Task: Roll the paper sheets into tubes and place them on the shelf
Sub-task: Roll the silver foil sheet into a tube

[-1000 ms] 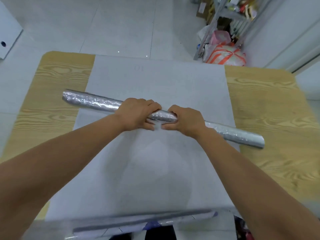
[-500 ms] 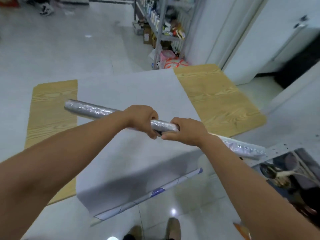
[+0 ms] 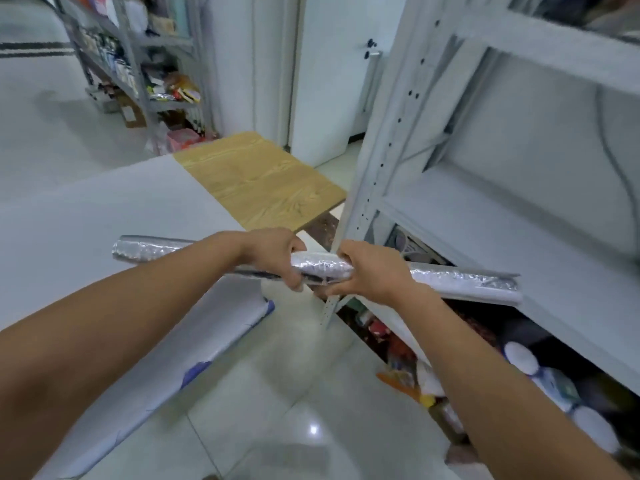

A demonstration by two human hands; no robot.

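A long silvery rolled tube is held level in the air, in front of the white metal shelf at the right. My left hand grips the tube near its middle. My right hand grips it just to the right, the two hands almost touching. The tube's right end reaches over the front edge of the shelf's white board. A large white paper sheet lies flat on the wooden table at the left, its near edge hanging over the table's side.
The shelf's grey upright post stands just behind my hands. Bags, bottles and packets crowd the floor level under the shelf. Another stocked rack stands at the back left. Glossy floor tiles lie below.
The view has swung right from the table to the shelf. The tube has been lifted off the paper sheet and carried over to the shelf, both hands still holding its middle.
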